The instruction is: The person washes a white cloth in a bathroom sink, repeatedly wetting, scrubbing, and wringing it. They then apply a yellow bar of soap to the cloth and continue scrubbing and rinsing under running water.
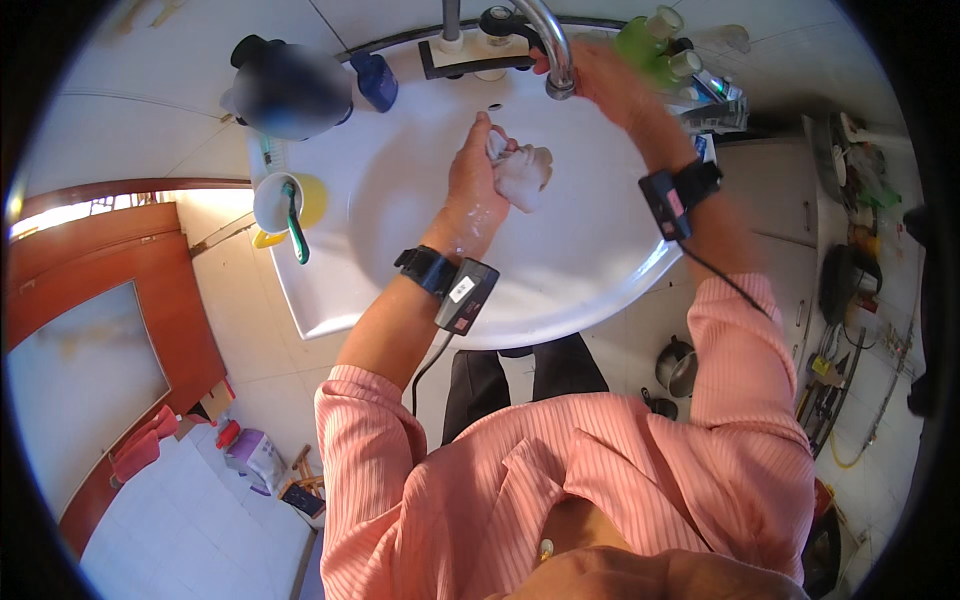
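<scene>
In my left hand [474,178], held over the basin of a white ceramic washbasin [420,187], is a bunched, wet-looking off-white cloth [523,178]. Wet streaks glisten on that wrist. My right hand [604,82] is at the back of the basin, behind the curved metal spout [555,45]. Its fingertips meet the end of the black tap lever [521,31]; the spout hides part of them, so their grip is unclear. I see no stream of water under the spout.
On the left rim stand a yellow-and-white mug [311,202] with a green toothbrush [295,225], and a dark blue bottle [375,79]. Green bottles [645,41] and tubes crowd the right back corner. A metal pot [677,367] sits on the floor.
</scene>
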`<state>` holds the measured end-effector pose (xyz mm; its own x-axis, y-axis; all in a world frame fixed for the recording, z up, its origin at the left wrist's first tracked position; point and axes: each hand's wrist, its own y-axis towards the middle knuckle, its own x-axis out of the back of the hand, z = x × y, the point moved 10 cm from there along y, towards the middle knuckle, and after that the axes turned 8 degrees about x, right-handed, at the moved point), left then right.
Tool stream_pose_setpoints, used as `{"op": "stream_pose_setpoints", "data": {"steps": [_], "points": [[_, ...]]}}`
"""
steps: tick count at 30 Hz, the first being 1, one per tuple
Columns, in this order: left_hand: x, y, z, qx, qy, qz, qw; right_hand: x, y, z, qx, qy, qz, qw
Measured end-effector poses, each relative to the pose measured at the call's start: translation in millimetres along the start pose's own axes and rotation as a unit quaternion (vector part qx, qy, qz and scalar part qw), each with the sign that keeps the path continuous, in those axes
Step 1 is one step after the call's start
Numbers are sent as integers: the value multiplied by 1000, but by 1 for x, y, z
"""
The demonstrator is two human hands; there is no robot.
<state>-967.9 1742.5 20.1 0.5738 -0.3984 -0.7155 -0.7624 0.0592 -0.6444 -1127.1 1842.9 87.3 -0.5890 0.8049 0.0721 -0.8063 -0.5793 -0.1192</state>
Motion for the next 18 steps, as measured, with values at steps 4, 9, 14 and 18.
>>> {"op": "stream_pose_setpoints", "data": {"steps": [4,9,14,18], "points": [[3,3,-1,21,-28,19,999,-58,-79,-65,-205,229,-28,951],[-5,-8,-42,-218,360,-37,906,-122,-117,-54,-171,479,34,860],[-62,-52,-45,-479,637,44,602,-125,-120,-40,-161,321,139,923],[-30,-11,-24,-147,429,68,889,-114,-110,-44,-148,63,141,977]]}}
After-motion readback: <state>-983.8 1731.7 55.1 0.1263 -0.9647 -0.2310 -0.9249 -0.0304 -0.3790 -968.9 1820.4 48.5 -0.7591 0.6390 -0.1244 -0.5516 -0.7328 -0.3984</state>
